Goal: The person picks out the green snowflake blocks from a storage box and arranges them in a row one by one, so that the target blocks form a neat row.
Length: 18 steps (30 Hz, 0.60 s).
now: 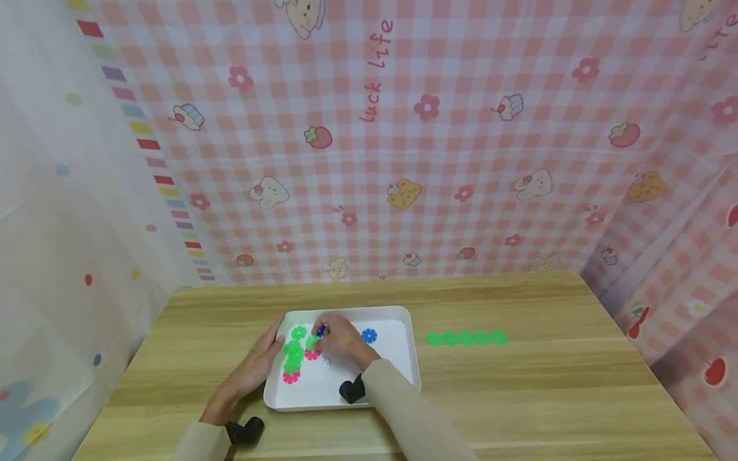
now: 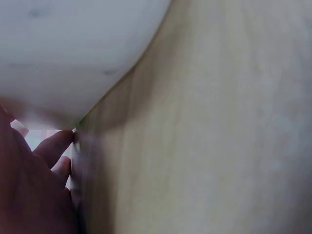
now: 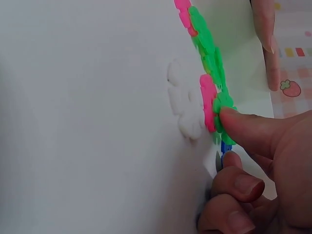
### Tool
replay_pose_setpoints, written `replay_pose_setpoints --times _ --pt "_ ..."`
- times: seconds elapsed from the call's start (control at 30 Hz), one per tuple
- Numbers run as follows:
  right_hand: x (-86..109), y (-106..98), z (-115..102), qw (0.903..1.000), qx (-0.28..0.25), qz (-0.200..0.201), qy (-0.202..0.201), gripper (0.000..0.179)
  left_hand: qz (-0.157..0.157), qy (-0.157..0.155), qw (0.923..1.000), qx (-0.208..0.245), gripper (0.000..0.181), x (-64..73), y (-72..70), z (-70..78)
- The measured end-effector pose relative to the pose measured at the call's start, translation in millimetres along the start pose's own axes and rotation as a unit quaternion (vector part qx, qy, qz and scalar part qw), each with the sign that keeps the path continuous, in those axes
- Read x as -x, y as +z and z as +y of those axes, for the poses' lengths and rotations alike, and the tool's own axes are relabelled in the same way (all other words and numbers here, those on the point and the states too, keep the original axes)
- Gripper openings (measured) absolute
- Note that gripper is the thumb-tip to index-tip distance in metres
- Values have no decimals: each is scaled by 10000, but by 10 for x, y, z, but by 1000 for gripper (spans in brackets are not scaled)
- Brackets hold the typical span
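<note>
My left hand (image 1: 259, 362) holds the left rim of a white tray (image 1: 398, 314), its fingers along the outer wall. In the left wrist view, those fingers (image 2: 53, 148) lie close against the tray's side. Over the tray, my right hand (image 1: 341, 339) pinches a green snowflake disc (image 3: 224, 119); the thumb lies on its face and the other fingers curl below. A dark blue disc (image 1: 322, 330) shows at its fingertips, partly hidden. Next to it lies a pink disc (image 1: 312, 355). Several green discs (image 1: 293, 351) overlap along the tray's left side, above another pink disc (image 1: 291, 376).
A blue disc (image 1: 369, 335) lies in the tray's right half, and a whitish clear disc (image 3: 183, 100) near the right hand. Several green discs (image 1: 467, 338) form a row on the wooden table (image 1: 519, 397) right of the tray. A checked curtain (image 1: 450, 153) hangs behind.
</note>
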State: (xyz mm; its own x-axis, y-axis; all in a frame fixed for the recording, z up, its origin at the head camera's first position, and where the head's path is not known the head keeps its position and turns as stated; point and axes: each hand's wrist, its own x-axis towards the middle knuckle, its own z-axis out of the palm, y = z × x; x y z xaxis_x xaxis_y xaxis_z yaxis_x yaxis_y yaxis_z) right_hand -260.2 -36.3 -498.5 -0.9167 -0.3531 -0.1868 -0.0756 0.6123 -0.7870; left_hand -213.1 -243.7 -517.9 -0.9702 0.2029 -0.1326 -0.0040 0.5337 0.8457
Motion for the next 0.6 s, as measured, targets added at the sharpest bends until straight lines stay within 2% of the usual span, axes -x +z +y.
replay_pose_setpoints --times 0.6 --pt "16 -37 2 9994 -113 -154 -288 16 14 83 10000 -17 57 7 -7 12"
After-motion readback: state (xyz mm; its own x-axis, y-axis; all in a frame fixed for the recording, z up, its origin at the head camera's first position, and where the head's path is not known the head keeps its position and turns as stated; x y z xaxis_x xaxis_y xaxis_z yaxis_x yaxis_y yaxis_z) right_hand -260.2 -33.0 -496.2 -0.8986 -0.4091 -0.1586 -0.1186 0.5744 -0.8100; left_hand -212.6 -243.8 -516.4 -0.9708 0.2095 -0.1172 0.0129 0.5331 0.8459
